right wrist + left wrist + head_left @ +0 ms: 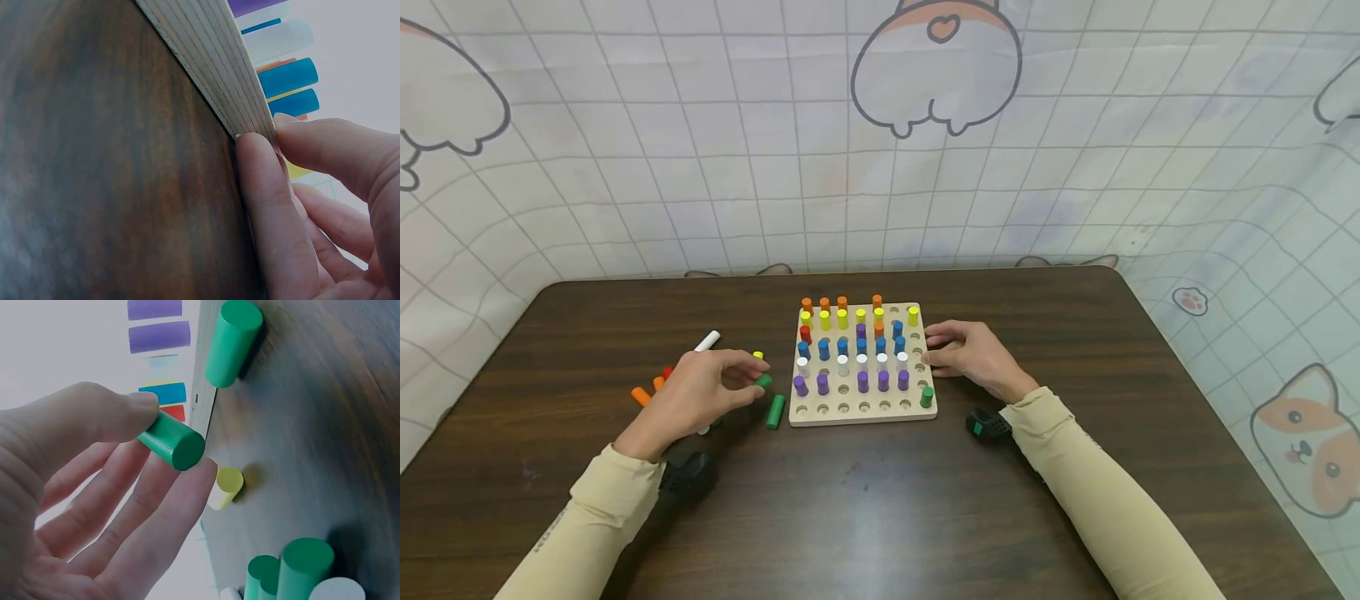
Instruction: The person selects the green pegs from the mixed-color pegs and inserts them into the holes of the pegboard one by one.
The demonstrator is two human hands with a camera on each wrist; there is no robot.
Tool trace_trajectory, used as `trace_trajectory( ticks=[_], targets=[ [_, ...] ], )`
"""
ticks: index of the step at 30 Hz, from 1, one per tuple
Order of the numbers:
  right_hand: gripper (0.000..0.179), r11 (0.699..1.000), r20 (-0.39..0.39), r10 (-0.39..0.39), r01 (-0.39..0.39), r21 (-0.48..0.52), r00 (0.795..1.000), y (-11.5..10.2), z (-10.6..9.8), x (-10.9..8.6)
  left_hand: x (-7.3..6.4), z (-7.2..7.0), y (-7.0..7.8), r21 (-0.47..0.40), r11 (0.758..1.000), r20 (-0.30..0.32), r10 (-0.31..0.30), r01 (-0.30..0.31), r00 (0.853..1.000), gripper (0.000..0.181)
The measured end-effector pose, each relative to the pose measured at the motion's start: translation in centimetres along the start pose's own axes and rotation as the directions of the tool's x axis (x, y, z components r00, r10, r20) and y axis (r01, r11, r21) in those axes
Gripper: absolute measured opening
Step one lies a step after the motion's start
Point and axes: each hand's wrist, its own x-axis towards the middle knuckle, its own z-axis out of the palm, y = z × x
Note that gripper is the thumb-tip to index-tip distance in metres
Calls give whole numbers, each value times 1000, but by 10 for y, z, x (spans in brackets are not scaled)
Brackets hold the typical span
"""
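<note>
pinching a green peg [172, 442], the left hand [700, 392] holds it just past the left edge of the peg board [865, 419] on the desk [865, 508], while the right hand [976, 358] grips the right edge of that same board.

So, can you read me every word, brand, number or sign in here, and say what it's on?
No readable words, brands or numbers.
Left sleeve: small dark marks, perhaps lettering, too small to read.
Wall covering: a drawn heart and a paw print, no wording.
Board and pegs: no writing visible.
</note>
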Motion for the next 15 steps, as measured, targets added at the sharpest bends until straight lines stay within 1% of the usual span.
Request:
trace_trajectory(
  ticks=[4,10,15],
  targets=[
    [54,1000,0,-2,2,4,1000,0,0,0,1,1,3,-3,1000,-14,14,-14,1000,25],
    [54,1000,-2,-4,4,-1,1000,2,0,1,2,3,7,16,1000,-12,28,-27,1000,25],
    [54,1000,-5,-9,9,-3,1000,3,0,1,4,3,12,20,999,-27,44,-44,999,24]
  ],
)
